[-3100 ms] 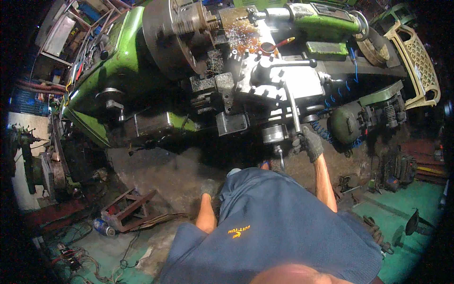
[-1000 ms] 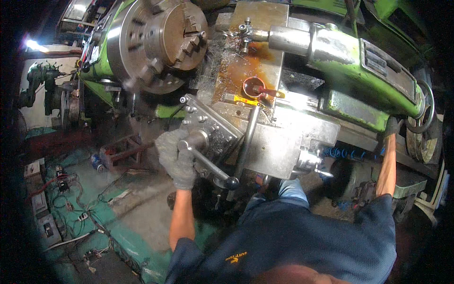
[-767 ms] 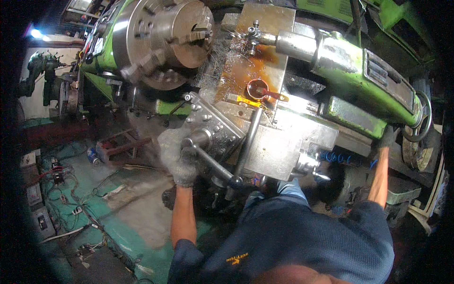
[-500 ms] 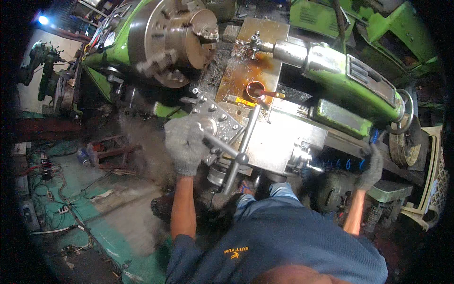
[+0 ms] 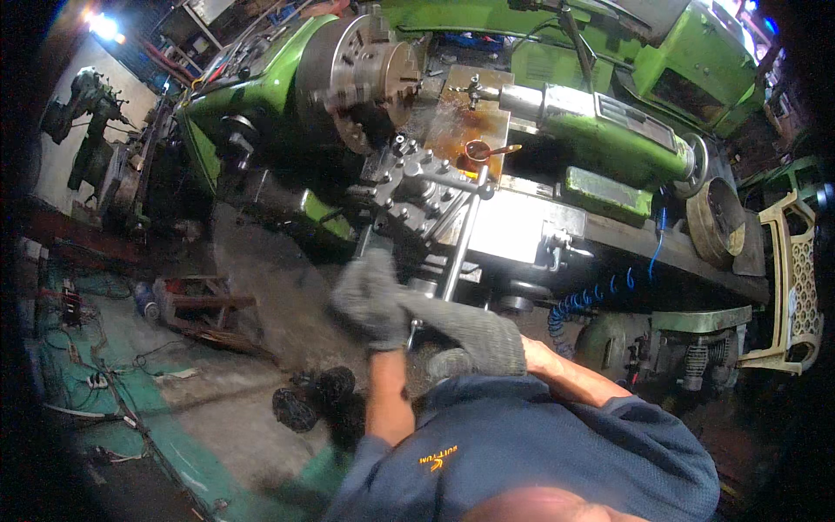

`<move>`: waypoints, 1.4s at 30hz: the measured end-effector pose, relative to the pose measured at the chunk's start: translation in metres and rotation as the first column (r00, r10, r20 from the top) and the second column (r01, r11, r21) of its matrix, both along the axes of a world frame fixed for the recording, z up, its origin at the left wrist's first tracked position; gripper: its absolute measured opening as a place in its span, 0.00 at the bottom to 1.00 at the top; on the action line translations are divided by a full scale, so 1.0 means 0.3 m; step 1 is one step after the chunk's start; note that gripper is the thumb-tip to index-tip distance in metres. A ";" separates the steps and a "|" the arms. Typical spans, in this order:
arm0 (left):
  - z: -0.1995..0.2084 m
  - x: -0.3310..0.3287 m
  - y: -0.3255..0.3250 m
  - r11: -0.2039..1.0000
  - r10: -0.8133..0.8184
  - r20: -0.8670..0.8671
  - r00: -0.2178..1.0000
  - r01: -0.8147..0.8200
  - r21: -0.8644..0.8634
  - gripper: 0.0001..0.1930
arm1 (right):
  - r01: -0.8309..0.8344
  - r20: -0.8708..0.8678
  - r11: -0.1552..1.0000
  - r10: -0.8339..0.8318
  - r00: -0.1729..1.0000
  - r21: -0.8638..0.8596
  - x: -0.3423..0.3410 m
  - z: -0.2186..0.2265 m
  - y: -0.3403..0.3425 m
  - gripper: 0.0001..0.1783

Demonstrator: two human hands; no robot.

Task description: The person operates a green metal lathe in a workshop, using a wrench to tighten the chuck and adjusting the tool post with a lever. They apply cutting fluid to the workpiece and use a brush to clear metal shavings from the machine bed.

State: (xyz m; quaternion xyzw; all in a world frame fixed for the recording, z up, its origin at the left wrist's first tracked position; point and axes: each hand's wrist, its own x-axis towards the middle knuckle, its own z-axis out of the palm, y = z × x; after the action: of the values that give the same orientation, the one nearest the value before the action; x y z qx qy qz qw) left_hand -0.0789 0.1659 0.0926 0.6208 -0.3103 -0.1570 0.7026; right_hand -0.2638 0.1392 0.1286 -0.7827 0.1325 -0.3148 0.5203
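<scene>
Head view: the left hand point(image 5: 370, 300), in a grey knitted glove, is blurred, its fingers pointing away from the body, and whether they are spread or pinching something I cannot tell. The right hand point(image 5: 477, 333), gloved alike, reaches across so that its fingers overlap the left hand in view; they look pressed together, but their tips are not clear enough to tell if they grip anything. The metal tool post point(image 5: 422, 191), studded with bolts, sits just beyond the left fingers, slightly to their right. A long metal bar point(image 5: 464, 244) slants down close to the right fingers. Farther beyond both hands' fingers are a red cup point(image 5: 475, 151) with a brush in it and the large lathe chuck point(image 5: 348, 83).
</scene>
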 end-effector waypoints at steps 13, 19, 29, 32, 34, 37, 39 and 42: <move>-0.342 0.700 0.735 0.870 0.368 0.098 0.925 -0.380 0.316 0.16 | 0.490 -0.560 0.471 0.009 0.829 0.733 -0.727 -0.278 0.483 0.17; -0.918 0.661 1.081 0.550 0.137 0.506 0.852 -0.490 0.677 0.16 | 0.477 -0.538 0.449 0.010 0.843 0.756 -0.670 -0.136 0.594 0.29; -1.227 0.263 1.469 -0.399 -0.382 -0.144 0.913 -0.022 0.917 0.26 | 0.520 -0.669 0.579 0.059 0.741 0.628 -0.691 -0.091 0.614 0.41; -1.270 0.198 1.538 -0.430 -0.434 -0.182 0.882 -0.026 0.903 0.29 | 0.486 -0.666 0.643 0.049 0.744 0.591 -0.688 -0.070 0.614 0.42; -1.297 0.192 1.555 -0.437 -0.462 -0.182 0.868 -0.044 0.899 0.31 | 0.497 -0.672 0.662 0.014 0.740 0.561 -0.668 -0.135 0.624 0.43; -1.313 0.217 1.542 -0.412 -0.501 -0.133 0.855 -0.100 0.905 0.35 | 0.492 -0.709 0.707 0.020 0.705 0.509 -0.670 -0.206 0.625 0.47; -1.297 0.245 1.488 -0.369 -0.524 -0.071 0.849 -0.151 0.917 0.38 | 0.470 -0.679 0.711 0.014 0.734 0.523 -0.666 -0.178 0.611 0.48; -1.211 0.248 1.345 -0.294 -0.561 -0.006 0.828 -0.193 0.936 0.43 | 0.417 -0.643 0.745 0.022 0.766 0.522 -0.653 -0.191 0.598 0.51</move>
State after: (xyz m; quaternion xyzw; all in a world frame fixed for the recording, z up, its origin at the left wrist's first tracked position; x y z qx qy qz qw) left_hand -0.0046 0.5696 -0.2706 0.8752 -0.3184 -0.2996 -0.2073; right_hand -0.4596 0.3185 0.0712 -0.5961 0.4793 -0.0367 0.6431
